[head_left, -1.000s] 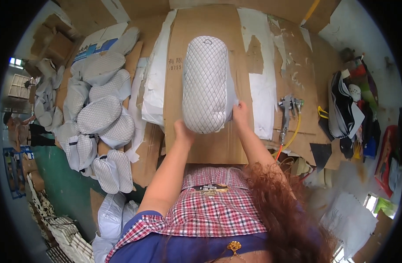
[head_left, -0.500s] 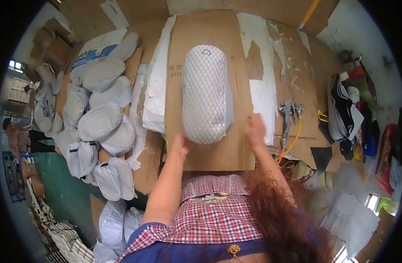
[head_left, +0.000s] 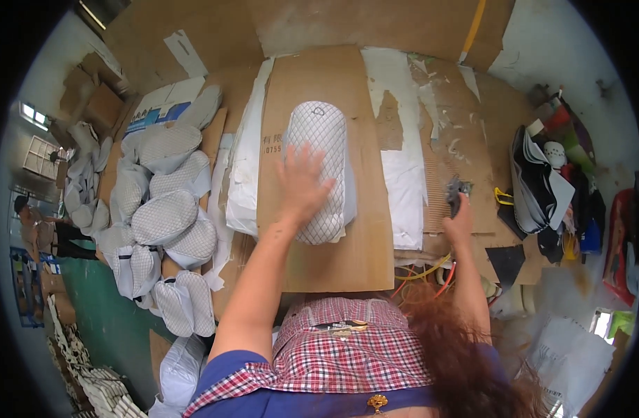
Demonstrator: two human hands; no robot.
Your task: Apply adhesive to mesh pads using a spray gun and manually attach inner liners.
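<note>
A white, diamond-quilted, rounded oblong cushion (head_left: 323,129) lies lengthwise on a sheet of brown cardboard (head_left: 371,261) in front of me. My left hand (head_left: 305,184) rests over its left side, palm down, with the fingers spread. Off to the right, my right hand (head_left: 461,221) is wrapped round the handle of a grey metal spray gun (head_left: 456,189). A yellow hose (head_left: 431,268) and orange-red ones run below, near that wrist.
Several similar quilted cushions (head_left: 165,216) are heaped at the left. White bags (head_left: 180,373) sit below them. At the right hangs a bundle of black and white sheets (head_left: 532,181), with a dark scrap (head_left: 506,265) nearby. Another person (head_left: 41,230) stands far left.
My left hand has moved from the cushion's near end up onto its top and opened. My right hand has gone right and taken hold of the spray gun.
</note>
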